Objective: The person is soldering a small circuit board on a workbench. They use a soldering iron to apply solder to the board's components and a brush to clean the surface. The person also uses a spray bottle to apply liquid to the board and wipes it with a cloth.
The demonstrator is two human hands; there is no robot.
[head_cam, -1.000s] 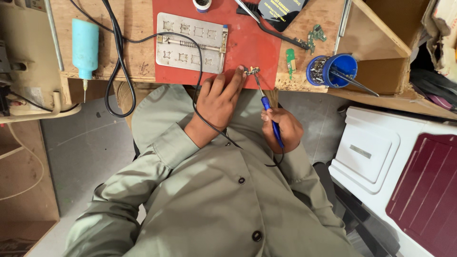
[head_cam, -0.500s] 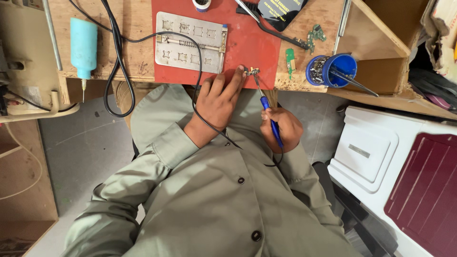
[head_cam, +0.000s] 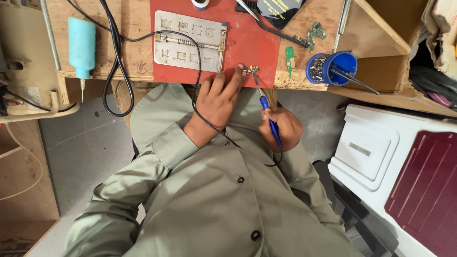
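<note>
My right hand grips a blue-handled soldering iron whose thin tip reaches up to a small metal part at the near edge of the red mat. My left hand lies flat at the mat's edge, its fingertips pressing down beside that small part. The iron's black cord runs under my left wrist and over my grey-green jacket.
A perforated metal plate lies on the mat. A light blue bottle stands at the left, a blue tin with tweezers at the right, and small green circuit boards between. A white and maroon case sits lower right.
</note>
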